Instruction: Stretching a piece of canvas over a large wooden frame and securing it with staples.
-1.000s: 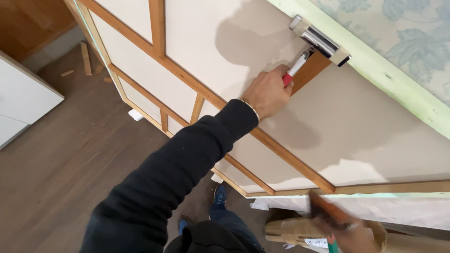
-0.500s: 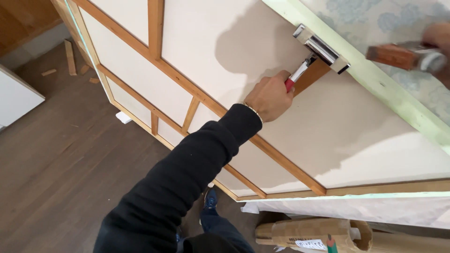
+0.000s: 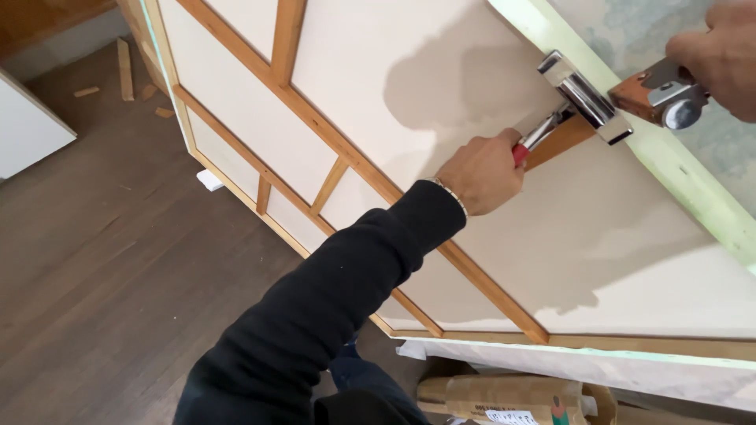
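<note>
My left hand (image 3: 480, 169), in a black sleeve, grips the red handles of chrome wide-jaw pliers (image 3: 583, 96). Their jaw clamps the pale green folded edge (image 3: 693, 197) of a stretched canvas (image 3: 598, 260). The canvas is backed by a wooden frame (image 3: 331, 134) with cross bars. My right hand (image 3: 720, 51) at the top right holds a brown and chrome staple gun (image 3: 657, 93), its nose just right of the pliers' jaw against the canvas edge. The patterned face of the fabric shows beyond that edge.
The frame leans over a dark wooden floor (image 3: 118, 260). Wood scraps (image 3: 124, 67) and a small white block (image 3: 210, 179) lie near its far end. A white panel (image 3: 27, 130) stands at the left. A brown paper roll (image 3: 504, 393) lies below the frame.
My right hand has come up from the paper roll at the bottom right with the staple gun, to the canvas edge beside the pliers. My left hand keeps its grip.
</note>
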